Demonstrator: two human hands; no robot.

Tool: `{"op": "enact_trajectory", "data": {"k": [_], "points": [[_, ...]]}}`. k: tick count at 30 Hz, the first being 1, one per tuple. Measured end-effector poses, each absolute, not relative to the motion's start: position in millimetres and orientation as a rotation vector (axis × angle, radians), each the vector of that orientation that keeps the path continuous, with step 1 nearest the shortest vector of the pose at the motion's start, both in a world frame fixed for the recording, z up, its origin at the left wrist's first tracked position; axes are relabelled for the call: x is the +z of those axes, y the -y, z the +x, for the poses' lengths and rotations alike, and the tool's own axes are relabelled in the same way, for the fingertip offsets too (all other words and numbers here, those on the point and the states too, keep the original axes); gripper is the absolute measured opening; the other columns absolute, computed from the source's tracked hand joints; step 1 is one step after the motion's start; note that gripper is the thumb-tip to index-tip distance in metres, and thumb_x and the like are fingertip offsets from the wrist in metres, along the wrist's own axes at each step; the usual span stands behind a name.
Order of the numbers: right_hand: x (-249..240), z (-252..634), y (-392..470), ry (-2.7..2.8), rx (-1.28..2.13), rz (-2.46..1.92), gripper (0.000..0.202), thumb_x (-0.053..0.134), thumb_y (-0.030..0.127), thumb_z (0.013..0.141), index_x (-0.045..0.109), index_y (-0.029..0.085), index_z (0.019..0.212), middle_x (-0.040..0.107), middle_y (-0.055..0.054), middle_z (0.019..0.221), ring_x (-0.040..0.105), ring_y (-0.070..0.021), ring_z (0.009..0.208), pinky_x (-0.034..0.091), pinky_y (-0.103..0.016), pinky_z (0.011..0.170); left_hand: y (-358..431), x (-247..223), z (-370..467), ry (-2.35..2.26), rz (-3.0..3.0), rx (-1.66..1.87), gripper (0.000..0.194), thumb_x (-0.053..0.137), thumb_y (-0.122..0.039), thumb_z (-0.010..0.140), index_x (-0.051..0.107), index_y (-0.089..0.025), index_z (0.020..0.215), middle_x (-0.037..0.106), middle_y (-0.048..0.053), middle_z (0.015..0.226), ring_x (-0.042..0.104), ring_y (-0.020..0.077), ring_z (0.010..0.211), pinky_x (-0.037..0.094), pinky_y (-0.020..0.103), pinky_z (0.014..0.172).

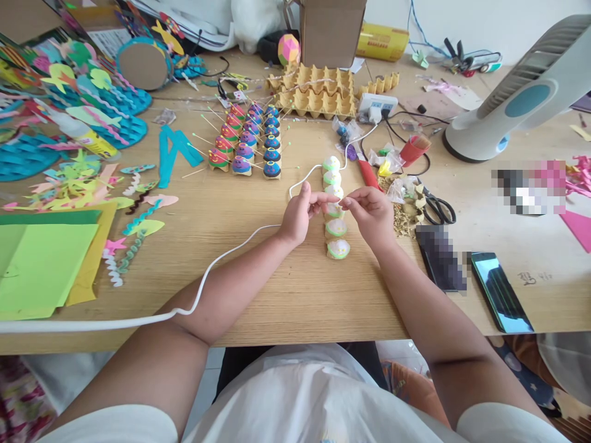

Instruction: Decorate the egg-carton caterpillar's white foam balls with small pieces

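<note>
A row of white and green egg-carton cups (337, 228) runs front to back at the middle of the table. Over its middle cups, my left hand (299, 212) reaches in from the left, thumb raised and index finger stretched toward my other hand. My right hand (370, 214) comes from the right with thumb and index finger pinched together. The fingertips of both hands nearly meet; whatever lies between them is too small to make out. Behind and to the left stand rows of red, purple and blue painted cups (242, 165) with thin pins sticking out.
A white cable (203, 280) crosses my left forearm and passes the cups. Scissors (441, 209), a phone (501, 292) and a white fan (512, 92) are at right. Coloured paper (50, 264) and paper fish cutouts lie left. Plain egg cartons (316, 92) sit behind.
</note>
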State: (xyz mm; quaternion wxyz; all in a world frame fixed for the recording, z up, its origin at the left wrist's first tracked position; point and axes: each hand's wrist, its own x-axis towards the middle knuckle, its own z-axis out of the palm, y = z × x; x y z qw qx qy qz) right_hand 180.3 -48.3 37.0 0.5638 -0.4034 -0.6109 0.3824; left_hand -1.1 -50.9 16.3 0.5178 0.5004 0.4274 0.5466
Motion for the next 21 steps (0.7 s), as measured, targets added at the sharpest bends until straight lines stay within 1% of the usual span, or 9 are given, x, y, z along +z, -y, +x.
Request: {"op": "enact_trajectory", "data": {"k": [3, 5, 8, 10, 12, 15, 18, 21], "points": [[41.2, 180.7, 51.8, 1.460, 0.837, -0.985, 0.041, 0.091, 0.060, 0.079, 0.070, 0.026, 0.075, 0.070, 0.001, 0.071, 0.060, -0.0132, 0.063, 0.047, -0.032, 0.060, 50.8, 16.8, -1.1, -1.038, 1.207, 1.305, 0.105, 0.014, -0.092, 0.098, 0.090, -0.020, 0.095, 0.070, 0.010, 0.073, 0.056, 0.0169, 0.068, 0.040, 0.032, 0.059], [43.4, 180.9, 53.2, 1.474, 0.819, -0.997, 0.045, 0.089, 0.064, 0.079, 0.068, 0.025, 0.072, 0.068, 0.000, 0.068, 0.057, -0.0132, 0.062, 0.044, -0.032, 0.059, 50.8, 17.0, -1.2, -1.033, 1.213, 1.305, 0.103, 0.015, -0.092, 0.098, 0.090, -0.020, 0.094, 0.070, 0.009, 0.072, 0.056, 0.0169, 0.068, 0.040, 0.032, 0.059], [44.3, 181.0, 53.0, 1.454, 0.878, -0.988, 0.050, 0.084, 0.070, 0.081, 0.065, 0.025, 0.070, 0.066, 0.001, 0.063, 0.055, -0.0125, 0.059, 0.043, -0.031, 0.059, 51.0, 16.7, -1.3, -1.020, 1.217, 1.313, 0.102, 0.016, -0.091, 0.099, 0.089, -0.020, 0.093, 0.070, 0.009, 0.072, 0.055, 0.0168, 0.068, 0.038, 0.032, 0.059], [44.0, 180.8, 51.6, 1.411, 0.944, -0.977, 0.052, 0.082, 0.072, 0.082, 0.065, 0.025, 0.069, 0.064, 0.002, 0.061, 0.054, -0.0115, 0.057, 0.044, -0.031, 0.058, 51.3, 16.3, -1.4, -0.994, 1.213, 1.327, 0.101, 0.016, -0.090, 0.099, 0.089, -0.020, 0.092, 0.070, 0.009, 0.072, 0.054, 0.0166, 0.067, 0.038, 0.032, 0.059], [43.4, 180.4, 49.6, 1.348, 1.013, -0.959, 0.051, 0.083, 0.072, 0.081, 0.067, 0.025, 0.071, 0.065, 0.003, 0.060, 0.054, -0.0106, 0.056, 0.044, -0.030, 0.058, 51.5, 16.0, -1.5, -0.973, 1.203, 1.338, 0.101, 0.016, -0.090, 0.099, 0.089, -0.020, 0.092, 0.069, 0.009, 0.072, 0.053, 0.0163, 0.067, 0.038, 0.032, 0.059], [42.5, 179.6, 46.2, 1.250, 1.102, -0.941, 0.049, 0.085, 0.073, 0.078, 0.072, 0.025, 0.078, 0.067, 0.004, 0.062, 0.054, -0.0095, 0.057, 0.044, -0.028, 0.058, 51.8, 16.0, -1.6, -0.973, 1.199, 1.334, 0.101, 0.016, -0.090, 0.099, 0.089, -0.020, 0.092, 0.069, 0.009, 0.072, 0.052, 0.0160, 0.066, 0.038, 0.032, 0.059], [41.3, 179.1, 43.0, 1.177, 1.154, -0.939, 0.053, 0.085, 0.076, 0.076, 0.072, 0.025, 0.080, 0.064, 0.005, 0.061, 0.052, -0.0085, 0.055, 0.040, -0.026, 0.054, 52.0, 16.6, -1.5, -0.967, 1.200, 1.337, 0.101, 0.016, -0.090, 0.099, 0.089, -0.021, 0.092, 0.069, 0.008, 0.072, 0.052, 0.0157, 0.066, 0.039, 0.032, 0.059], [39.8, 179.1, 41.1, 1.153, 1.176, -0.932, 0.058, 0.079, 0.080, 0.079, 0.066, 0.025, 0.073, 0.056, 0.006, 0.054, 0.046, -0.0080, 0.050, 0.034, -0.026, 0.051, 52.2, 17.9, -1.1, -0.990, 1.193, 1.329, 0.102, 0.015, -0.091, 0.098, 0.088, -0.021, 0.091, 0.070, 0.008, 0.072, 0.053, 0.0158, 0.065, 0.040, 0.032, 0.059]]}}
